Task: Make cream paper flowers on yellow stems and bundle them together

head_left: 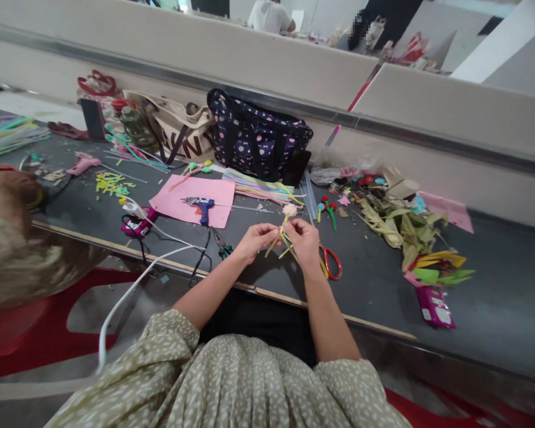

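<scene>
Near the table's front edge, my left hand [257,241] and my right hand [304,241] meet, both with fingers pinched around a small handmade flower. Its pale peach head [289,210] stands upright above my fingertips. Narrow yellow-green strips [274,246] hang down from the grip; my fingers hide where they join the stem. Red-handled scissors [337,264] lie beside my right wrist, their blades partly hidden. Pliers with dark green handles [223,246] rest left of my left hand. Small red and blue flowers [327,208] lie just beyond my right hand.
A blue glue gun [201,207] sits on pink paper [220,190], its cord running off the edge. Pipe cleaners [258,185] lie behind, before a dotted bag [258,139]. Dried husks [410,229] are piled right. A white cable [134,279] crosses left, near another person's arm [9,196].
</scene>
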Demonstrator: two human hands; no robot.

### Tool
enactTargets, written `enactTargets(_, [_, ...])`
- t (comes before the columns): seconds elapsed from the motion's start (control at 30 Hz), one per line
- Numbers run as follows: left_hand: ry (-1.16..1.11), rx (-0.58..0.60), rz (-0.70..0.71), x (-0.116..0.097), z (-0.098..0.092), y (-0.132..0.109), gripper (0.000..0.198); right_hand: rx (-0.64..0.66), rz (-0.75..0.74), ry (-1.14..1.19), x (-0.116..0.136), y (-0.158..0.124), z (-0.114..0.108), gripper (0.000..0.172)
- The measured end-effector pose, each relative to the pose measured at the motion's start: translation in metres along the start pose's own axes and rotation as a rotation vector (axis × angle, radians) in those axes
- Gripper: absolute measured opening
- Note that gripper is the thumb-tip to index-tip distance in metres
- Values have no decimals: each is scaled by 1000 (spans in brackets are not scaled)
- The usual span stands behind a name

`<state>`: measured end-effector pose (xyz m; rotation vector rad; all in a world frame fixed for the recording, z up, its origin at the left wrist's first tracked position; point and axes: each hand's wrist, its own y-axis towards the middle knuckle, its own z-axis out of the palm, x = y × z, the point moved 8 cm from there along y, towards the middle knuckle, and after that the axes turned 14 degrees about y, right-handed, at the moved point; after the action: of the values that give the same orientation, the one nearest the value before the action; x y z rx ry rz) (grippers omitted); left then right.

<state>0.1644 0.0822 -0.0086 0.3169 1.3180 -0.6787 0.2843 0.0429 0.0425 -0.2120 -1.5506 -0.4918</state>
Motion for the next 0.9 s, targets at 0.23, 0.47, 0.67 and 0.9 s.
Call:
enactTargets(0.23, [-87,-68,-28,9,-15,11,36,34,6,-43,-5,-4,-5,31])
enactTargets(0.47, [-128,-130,17,12,-26,18,34,196,50,-80,-24,-17,7,24])
enactTargets(0.67, [-115,-115,31,16,-24,17,31,149,-18,-192,-19,-16,8,28])
enactTargets(0.9, [-34,-104,51,16,-20,12,26,69,-43,-70,-24,0,10,29])
